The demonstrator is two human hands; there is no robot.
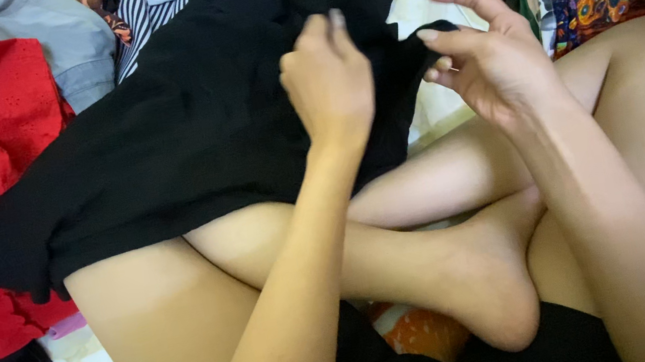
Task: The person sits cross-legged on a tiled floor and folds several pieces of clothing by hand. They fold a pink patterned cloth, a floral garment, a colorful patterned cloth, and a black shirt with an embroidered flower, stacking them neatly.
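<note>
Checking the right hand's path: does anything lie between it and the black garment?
Nothing visible does. The right hand is open right beside the black garment, fingertips at its edge; the left hand already grips the cloth.

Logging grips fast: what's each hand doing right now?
Left hand: closed on the black garment.
Right hand: open, fingertips at the garment's edge.
</note>
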